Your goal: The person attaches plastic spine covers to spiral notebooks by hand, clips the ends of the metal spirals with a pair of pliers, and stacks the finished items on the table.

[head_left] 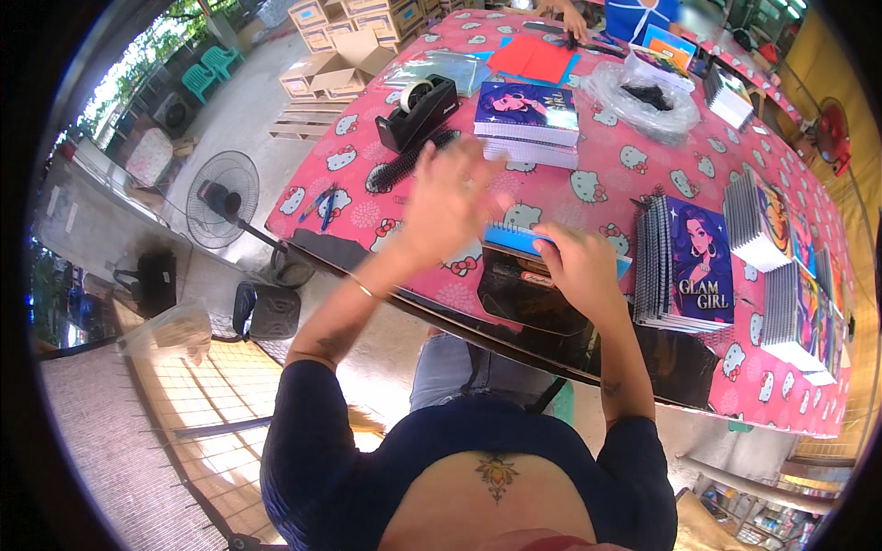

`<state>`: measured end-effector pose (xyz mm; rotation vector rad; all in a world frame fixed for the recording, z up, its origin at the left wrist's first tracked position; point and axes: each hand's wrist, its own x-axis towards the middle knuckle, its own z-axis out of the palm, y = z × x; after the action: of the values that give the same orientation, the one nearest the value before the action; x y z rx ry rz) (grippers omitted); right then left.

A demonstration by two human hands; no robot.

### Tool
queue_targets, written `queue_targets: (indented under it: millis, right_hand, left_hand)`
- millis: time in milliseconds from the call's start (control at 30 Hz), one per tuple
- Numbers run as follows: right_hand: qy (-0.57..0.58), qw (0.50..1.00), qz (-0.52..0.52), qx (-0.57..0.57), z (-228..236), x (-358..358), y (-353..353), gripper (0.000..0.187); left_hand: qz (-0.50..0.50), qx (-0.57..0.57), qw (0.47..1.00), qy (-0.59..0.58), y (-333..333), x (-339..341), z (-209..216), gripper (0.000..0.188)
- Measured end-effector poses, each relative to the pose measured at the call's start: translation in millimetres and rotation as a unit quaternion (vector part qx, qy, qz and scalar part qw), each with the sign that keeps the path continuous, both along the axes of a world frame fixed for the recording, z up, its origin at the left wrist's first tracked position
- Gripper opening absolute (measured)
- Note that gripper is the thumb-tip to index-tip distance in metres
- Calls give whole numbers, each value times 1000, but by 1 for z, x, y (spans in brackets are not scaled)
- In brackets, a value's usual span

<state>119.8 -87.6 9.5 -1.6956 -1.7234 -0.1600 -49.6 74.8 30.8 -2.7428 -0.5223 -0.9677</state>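
Note:
My left hand (448, 197) is lifted over the table near the black spiral coils (395, 173), its fingers smeared by motion. At the table's near edge, my right hand (581, 262) grips a blue piece with a row of small loops along its edge (516, 238), which looks like a notebook being bound. Beneath it lies a dark, glossy sheet or mat (533, 296). A stack of notebooks with purple covers (525, 106) sits beyond my hands. Right of my right hand stands another pile of spiral notebooks (700, 243). A black tape dispenser (418, 112) is beyond my left hand.
A pink patterned cloth (634, 161) covers the table. Pens (317, 209) lie at its left edge. Red sheets (533, 57), a clear plastic coil bundle (643, 96) and more notebook stacks (795, 312) surround the work. A fan (220, 197) stands left; another person's hand (565, 14) is opposite.

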Motion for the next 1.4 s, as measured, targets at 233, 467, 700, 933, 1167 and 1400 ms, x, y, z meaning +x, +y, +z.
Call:
queue_targets:
  millis: [233,467,700,933,1167,1400]
  right_hand:
    - [-4,1000,7,-6,-2,-5,4,10]
    - [-69,997,-20,11,4,4,-28,19]
    - [-24,999,-13,-31,6,14,-26,18]
    - [-29,999,9,-14,2,18,-22,23]
    - [-24,999,-41,12,5,11,-34,51]
    - [503,859,29,92,-56,23,-52,57]
  left_hand:
    - [18,-110,990,89,-101,-24,-133,86]
    - [4,-150,981,125,-96,-15,-107,81]
    - [-19,-62,995,73,-76,-1,-96,82]
    - [7,12,994,106,-53,21,-49,82]
    - [25,9,993,116,-59,32,-39,77]
    - [9,61,995,81,-59,43,-31,81]
